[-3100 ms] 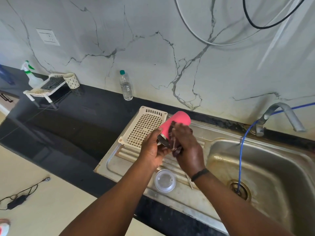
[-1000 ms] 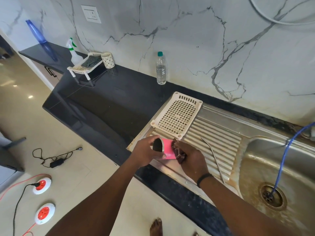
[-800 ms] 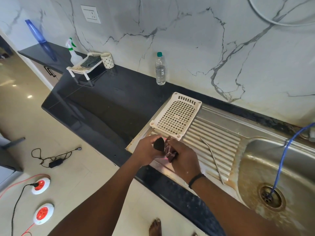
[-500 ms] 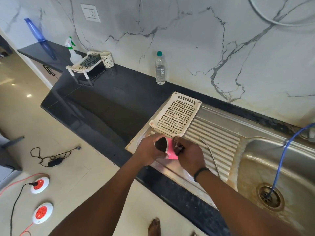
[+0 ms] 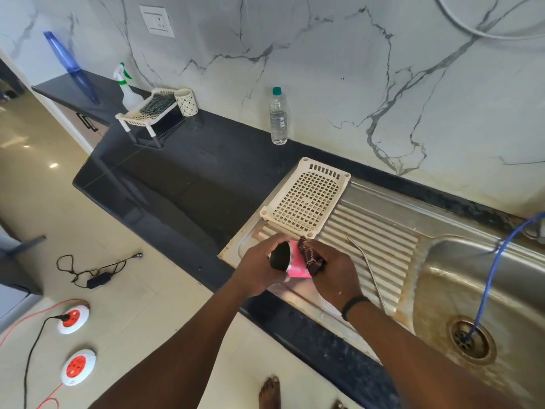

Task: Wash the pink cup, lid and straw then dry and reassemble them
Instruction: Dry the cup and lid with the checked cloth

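My left hand point(image 5: 259, 268) grips the pink cup point(image 5: 296, 268) on its side near its open rim, the dark mouth facing left. My right hand point(image 5: 336, 273) holds a dark patterned cloth point(image 5: 309, 256) pressed around the cup's body. Both hands hover over the front left corner of the steel drainboard point(image 5: 383, 231). The metal straw point(image 5: 367, 265) lies on the drainboard ribs to the right of my right hand. The lid is hidden under my hands.
A cream perforated tray point(image 5: 306, 199) lies on the drainboard just behind the hands. The sink basin point(image 5: 477, 290) with a blue hose point(image 5: 489, 278) is at the right. A water bottle point(image 5: 278, 116) stands by the wall, a small rack point(image 5: 147, 112) and spray bottle point(image 5: 125, 87) farther left.
My right hand has kept rubbing the cloth around the cup, shifting over its body while my left hand holds it. Earlier the view swung left from the sink.
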